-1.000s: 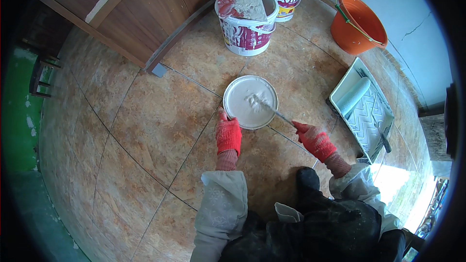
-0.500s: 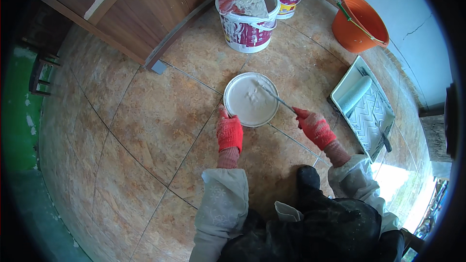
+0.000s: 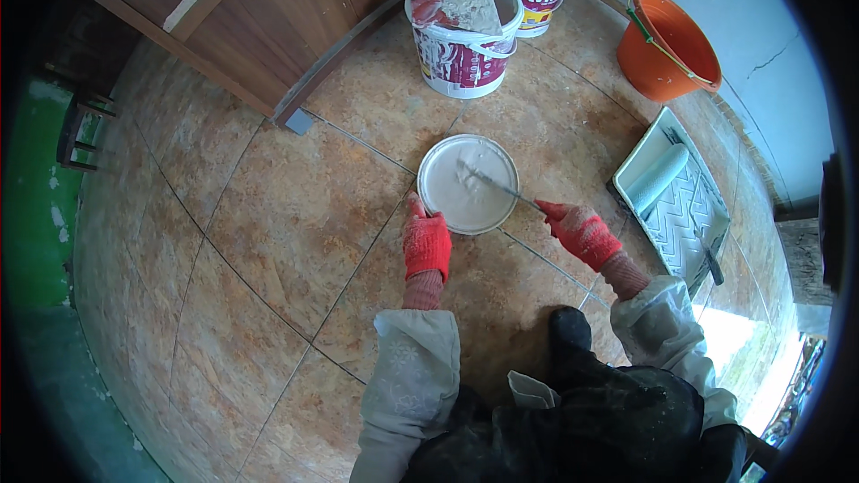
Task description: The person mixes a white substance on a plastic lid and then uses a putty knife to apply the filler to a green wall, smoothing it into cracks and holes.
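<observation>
A round white bucket [image 3: 428, 215] stands on the floor in front of me, filled almost to the rim with thick, pale pinkish-white paint [image 3: 465, 201]. My left hand [image 3: 426, 244], in a red knitted glove, grips the near-left rim. Its fingertips are partly hidden by the bucket's edge. In my right hand [image 3: 580, 233], gloved the same way, is a thin grey stirring stick [image 3: 514, 192]. The stick slants leftward over the rim, and its far end is in the paint, where the surface is lumpy and streaked.
Right of me lies a paint tray [image 3: 669, 237] with a pale blue roller [image 3: 659, 181] and a paintbrush [image 3: 712, 261]. An orange bucket [image 3: 662, 58] stands by the wall. Farther ahead, a smeared bucket [image 3: 461, 63] carries a plastering trowel [image 3: 461, 4], beside a wooden panel [image 3: 295, 18].
The stick's tip has shifted slightly left through the paint, and my right hand has moved a little with it. The paint's streaks differ. My left hand keeps its place on the rim.
</observation>
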`<act>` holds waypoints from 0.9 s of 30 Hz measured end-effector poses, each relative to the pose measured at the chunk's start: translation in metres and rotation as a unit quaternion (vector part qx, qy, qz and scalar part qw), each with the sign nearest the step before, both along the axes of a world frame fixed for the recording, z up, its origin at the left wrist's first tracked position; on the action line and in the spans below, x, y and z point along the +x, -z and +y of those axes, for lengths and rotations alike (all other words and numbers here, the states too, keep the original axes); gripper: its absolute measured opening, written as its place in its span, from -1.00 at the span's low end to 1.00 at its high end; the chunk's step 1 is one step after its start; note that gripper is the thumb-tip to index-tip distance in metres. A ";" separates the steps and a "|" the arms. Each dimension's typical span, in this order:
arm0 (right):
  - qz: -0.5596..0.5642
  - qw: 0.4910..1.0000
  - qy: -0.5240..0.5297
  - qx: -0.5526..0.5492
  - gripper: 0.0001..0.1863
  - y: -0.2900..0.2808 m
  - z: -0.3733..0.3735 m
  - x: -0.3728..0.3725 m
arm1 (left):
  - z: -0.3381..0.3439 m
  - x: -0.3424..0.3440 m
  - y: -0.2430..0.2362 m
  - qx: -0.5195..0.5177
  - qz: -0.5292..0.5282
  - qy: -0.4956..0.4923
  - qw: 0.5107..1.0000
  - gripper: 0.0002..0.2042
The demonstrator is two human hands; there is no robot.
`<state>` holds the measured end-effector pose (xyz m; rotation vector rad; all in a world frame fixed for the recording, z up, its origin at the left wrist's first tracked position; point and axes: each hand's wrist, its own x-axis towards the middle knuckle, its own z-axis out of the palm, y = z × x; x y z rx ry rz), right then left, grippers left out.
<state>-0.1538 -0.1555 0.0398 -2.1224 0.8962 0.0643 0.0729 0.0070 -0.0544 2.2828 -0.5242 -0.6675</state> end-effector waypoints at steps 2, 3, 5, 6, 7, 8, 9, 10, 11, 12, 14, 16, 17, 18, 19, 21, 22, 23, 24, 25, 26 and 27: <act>0.015 1.000 -0.011 0.025 -0.51 -0.002 -0.002 0.000 | -0.003 -0.002 -0.001 -0.001 -0.006 0.002 1.000 -0.35; 0.017 0.999 0.011 0.033 -0.51 -0.003 -0.008 0.005 | -0.003 -0.003 -0.002 0.007 -0.001 0.003 1.000 -0.35; 0.020 0.998 0.038 0.040 -0.51 -0.001 -0.019 0.011 | -0.003 -0.004 -0.008 0.024 -0.022 0.022 0.999 -0.35; 0.012 1.000 0.020 0.010 -0.51 0.003 -0.023 0.014 | -0.003 -0.005 -0.010 0.040 -0.043 0.039 0.998 -0.34; 0.001 1.000 0.000 -0.022 -0.52 0.004 -0.025 0.017 | -0.005 -0.005 -0.015 0.039 -0.044 0.040 0.997 -0.34; 0.000 1.000 0.001 -0.022 -0.52 0.004 -0.025 0.015 | -0.007 -0.005 -0.020 0.025 0.018 0.023 0.999 -0.34; 0.016 0.999 -0.028 -0.037 -0.53 0.004 -0.023 0.011 | -0.010 -0.006 -0.025 0.012 0.080 0.007 0.997 -0.34; 0.031 0.996 -0.062 -0.051 -0.54 0.002 -0.018 0.012 | -0.008 -0.005 -0.023 0.011 0.079 0.003 0.997 -0.34; 0.030 0.996 -0.065 -0.051 -0.54 -0.002 -0.013 0.010 | -0.006 -0.004 -0.021 0.018 0.063 0.006 0.998 -0.35; 0.026 0.999 -0.034 -0.004 -0.53 -0.009 -0.007 0.007 | -0.005 -0.003 -0.019 0.025 0.047 0.009 0.999 -0.35; 0.026 0.999 -0.006 0.043 -0.53 -0.017 0.004 0.000 | -0.001 -0.001 -0.011 0.022 0.008 0.006 1.000 -0.35; 0.017 0.995 0.038 0.095 -0.54 -0.018 0.009 -0.012 | -0.002 -0.002 -0.012 0.018 -0.030 0.009 0.999 -0.35; 0.020 0.994 0.042 0.094 -0.54 -0.019 0.011 -0.017 | -0.004 -0.004 -0.016 0.021 0.005 0.007 1.000 -0.36; 0.030 0.995 0.028 0.095 -0.54 -0.019 0.013 -0.021 | -0.006 -0.006 -0.021 0.024 0.039 0.004 0.999 -0.38; 0.039 0.995 0.012 0.095 -0.55 -0.021 0.014 -0.023 | -0.006 -0.006 -0.024 0.023 0.040 0.004 0.999 -0.38; 0.030 0.997 0.026 0.065 -0.55 -0.018 0.009 -0.021 | -0.008 -0.008 -0.030 0.028 0.025 0.012 0.999 -0.39; 0.018 0.999 0.036 0.037 -0.55 -0.017 0.008 -0.018 | -0.008 -0.007 -0.030 0.029 0.023 0.010 0.999 -0.39; 0.017 0.999 0.034 0.038 -0.55 -0.018 0.009 -0.017 | -0.008 -0.006 -0.030 0.027 0.036 0.003 0.999 -0.39; 0.017 0.998 0.037 0.046 -0.55 -0.020 0.011 -0.018 | -0.008 -0.006 -0.030 0.025 0.049 -0.005 0.998 -0.40; 0.017 0.998 0.040 0.054 -0.54 -0.021 0.012 -0.019 | -0.008 -0.006 -0.030 0.025 0.049 -0.006 0.998 -0.40; 0.017 0.998 0.040 0.055 -0.54 -0.024 0.015 -0.021 | -0.008 -0.007 -0.029 0.026 0.053 -0.006 0.998 -0.40; 0.036 0.997 0.018 0.068 -0.54 -0.027 0.020 -0.026 | -0.009 -0.007 -0.029 0.027 0.057 -0.006 0.998 -0.40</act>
